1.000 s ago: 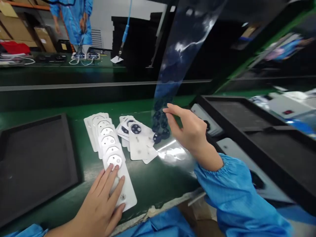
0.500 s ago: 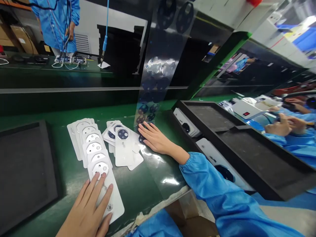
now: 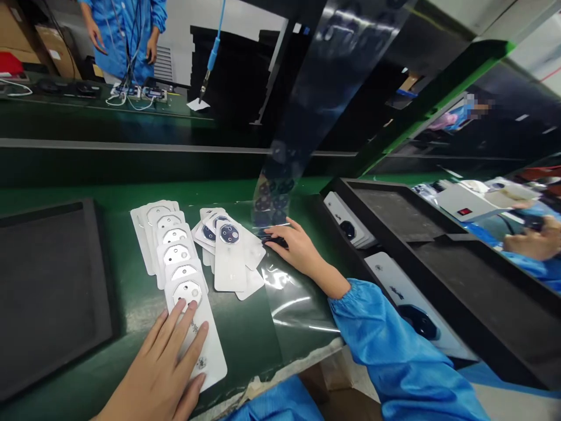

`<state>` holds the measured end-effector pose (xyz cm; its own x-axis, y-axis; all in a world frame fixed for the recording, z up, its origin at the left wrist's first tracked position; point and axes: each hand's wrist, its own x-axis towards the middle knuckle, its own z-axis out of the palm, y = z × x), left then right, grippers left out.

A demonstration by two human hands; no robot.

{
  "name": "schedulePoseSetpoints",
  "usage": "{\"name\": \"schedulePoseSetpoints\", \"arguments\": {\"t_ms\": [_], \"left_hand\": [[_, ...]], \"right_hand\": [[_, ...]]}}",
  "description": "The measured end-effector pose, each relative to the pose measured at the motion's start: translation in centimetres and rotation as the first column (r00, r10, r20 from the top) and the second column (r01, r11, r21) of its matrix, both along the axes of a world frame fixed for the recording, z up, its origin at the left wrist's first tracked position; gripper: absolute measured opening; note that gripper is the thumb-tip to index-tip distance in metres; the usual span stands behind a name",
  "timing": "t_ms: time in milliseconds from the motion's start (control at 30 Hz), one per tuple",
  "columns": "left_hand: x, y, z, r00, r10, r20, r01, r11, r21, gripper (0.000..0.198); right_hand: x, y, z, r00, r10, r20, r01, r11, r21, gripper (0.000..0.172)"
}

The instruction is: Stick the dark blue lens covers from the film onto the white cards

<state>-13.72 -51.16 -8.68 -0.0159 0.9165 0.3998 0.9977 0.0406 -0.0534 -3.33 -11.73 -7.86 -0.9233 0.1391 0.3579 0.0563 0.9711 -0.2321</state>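
Green bench mat [image 3: 245, 333]; white cards [image 3: 228, 269]; black foam tray [image 3: 52, 292]; blue-smocked co-worker [image 3: 125, 41]

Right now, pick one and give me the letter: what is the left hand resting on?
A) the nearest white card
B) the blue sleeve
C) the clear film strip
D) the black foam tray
A: the left hand lies flat on the nearest white card, with its fingers spread across the card.

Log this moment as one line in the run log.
Left hand: flat on white card | Right hand: at clear film strip
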Motion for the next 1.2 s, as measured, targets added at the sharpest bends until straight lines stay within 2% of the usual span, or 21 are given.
{"name": "schedulePoseSetpoints", "arguments": {"t_ms": [100,167,233,267,300,367,400,433,467,567,633,667,700,767,833,900,967,1033,1200], "left_hand": [[0.5,0.0,0.3,0.998,0.01,0.067,-0.008,0.999,-0.043,0.055],[0.9,0.0,0.6,0.991,0.032,0.128,-0.024,0.998,-0.065,0.052],[1.2,0.0,0.9,0.981,0.058,0.185,-0.045,0.996,-0.073,0.05],[1.3,0.0,1.0,0.977,0.065,0.204,-0.049,0.995,-0.083,0.05],[1.4,0.0,1.1,0.974,0.07,0.214,-0.05,0.994,-0.1,0.05],[1.5,-0.1,1.4,0.973,0.066,0.222,-0.037,0.99,-0.135,0.051],[1.5,-0.2,1.5,0.972,0.064,0.227,-0.032,0.989,-0.146,0.051],[1.5,-0.2,1.7,0.97,0.065,0.233,-0.029,0.988,-0.153,0.05],[1.5,-0.2,1.8,0.968,0.067,0.243,-0.029,0.988,-0.155,0.049],[1.5,-0.2,2.2,0.961,0.064,0.27,-0.02,0.986,-0.163,0.049],[1.4,0.0,2.5,0.961,0.053,0.273,-0.005,0.985,-0.171,0.05],[1.4,0.0,2.5,0.962,0.048,0.27,0.001,0.984,-0.177,0.05],[1.4,0.0,2.5,0.963,0.044,0.265,0.004,0.984,-0.179,0.05],[1.5,0.0,2.4,0.967,0.043,0.252,-0.003,0.988,-0.157,0.048],[1.8,0.0,2.1,0.972,0.048,0.23,-0.026,0.995,-0.099,0.042],[2.0,-0.1,1.8,0.978,0.057,0.201,-0.049,0.998,-0.044,0.037],[2.2,-0.2,1.5,0.984,0.049,0.17,-0.047,0.999,-0.014,0.033],[2.1,-0.3,1.5,0.989,0.021,0.145,-0.02,1.0,-0.009,0.031],[2.0,-0.4,1.9,0.991,-0.001,0.135,0.005,0.999,-0.033,0.033]], "right_hand": [[0.3,-0.2,0.5,0.999,-0.026,0.03,0.028,0.998,-0.057,0.022],[0.6,-0.1,1.6,0.987,-0.069,0.145,0.096,0.976,-0.193,0.033],[0.9,0.3,3.2,0.95,-0.034,0.311,0.159,0.908,-0.387,0.044],[0.9,0.6,4.2,0.934,0.005,0.357,0.184,0.85,-0.494,0.049],[1.0,0.9,5.3,0.928,0.044,0.371,0.209,0.763,-0.612,0.051],[0.8,1.0,7.4,0.955,0.055,0.29,0.218,0.532,-0.818,0.056],[0.7,0.7,8.3,0.971,0.032,0.237,0.199,0.442,-0.874,0.056],[0.5,0.1,9.1,0.982,-0.003,0.189,0.175,0.395,-0.902,0.055],[0.2,-0.9,9.8,0.987,-0.037,0.157,0.159,0.392,-0.906,0.052],[-1.0,-5.7,10.3,0.983,-0.109,0.146,0.181,0.483,-0.857,0.039],[-2.0,-9.6,9.6,0.978,-0.044,0.205,0.2,0.498,-0.844,0.03],[-2.6,-11.5,9.0,0.967,0.058,0.249,0.192,0.476,-0.858,0.028],[-3.0,-13.1,8.3,0.934,0.176,0.312,0.213,0.428,-0.879,0.027],[-3.7,-15.7,6.7,0.888,0.29,0.357,0.267,0.307,-0.914,0.028],[-3.9,-16.9,5.2,0.855,0.337,0.394,0.335,0.22,-0.916,0.031],[-3.8,-17.2,4.1,0.824,0.353,0.443,0.395,0.203,-0.896,0.033],[-3.6,-16.9,3.5,0.8,0.345,0.491,0.431,0.238,-0.87,0.034],[-3.4,-16.7,3.3,0.787,0.335,0.518,0.431,0.304,-0.85,0.035],[-3.4,-16.8,3.5,0.782,0.326,0.531,0.359,0.461,-0.811,0.041]]}}
